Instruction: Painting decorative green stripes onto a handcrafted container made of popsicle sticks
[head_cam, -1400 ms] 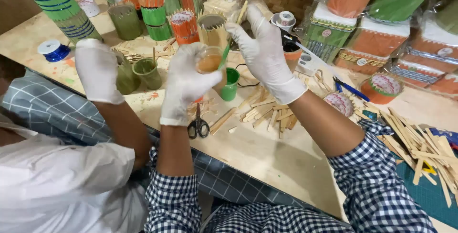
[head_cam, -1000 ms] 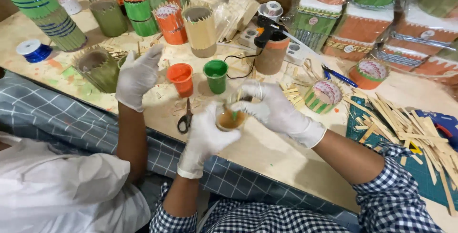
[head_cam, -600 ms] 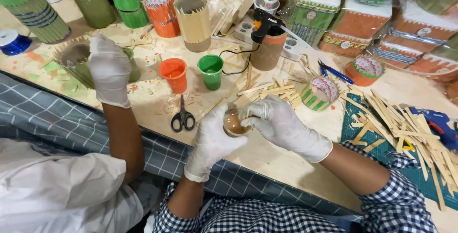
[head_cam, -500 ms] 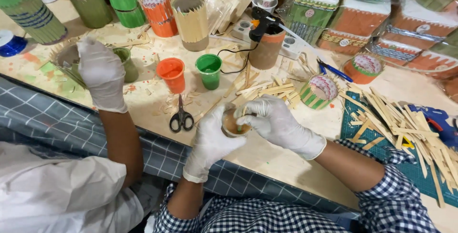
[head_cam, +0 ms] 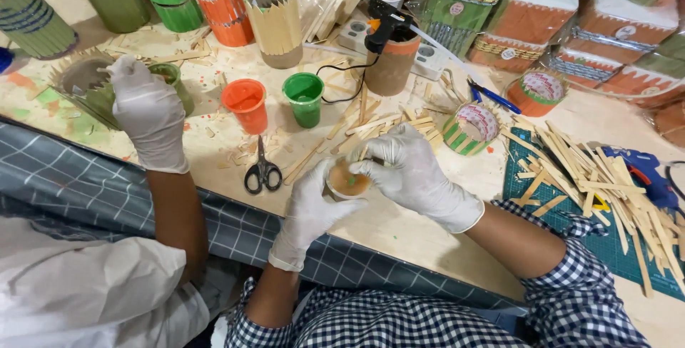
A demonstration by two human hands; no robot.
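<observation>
The person's white-gloved left hand [head_cam: 310, 202] and white-gloved right hand [head_cam: 410, 170] meet over the near part of the pale wooden desk [head_cam: 399, 227], both holding a small round paper cup with an orange-brown inside [head_cam: 346, 180]. The cup is tipped so that its open mouth faces up toward the camera, its long axis running from the mouth down and away toward the desk. The left hand's fingers [head_cam: 314, 173] curl around the cup's left and lower side, gripping it; the right hand's fingers [head_cam: 371, 155] are bent over the upper rim and right side, closed on it too. Just left of the hands a pair of black-handled scissors [head_cam: 262, 170] lies flat on the desk, blades pointing away. Beyond them stand a small orange plastic cup [head_cam: 245, 103] and a small green plastic cup [head_cam: 304, 97], side by side and upright. A black glue gun [head_cam: 385, 23] rests on a brown cardboard tube [head_cam: 390, 66] further back. Loose flat wooden craft sticks [head_cam: 592, 177] are heaped on a green cutting mat [head_cam: 606, 244] at the right. At the left another person's white-gloved hand [head_cam: 148, 116] rests on a green stick-covered pot [head_cam: 85, 88].
</observation>
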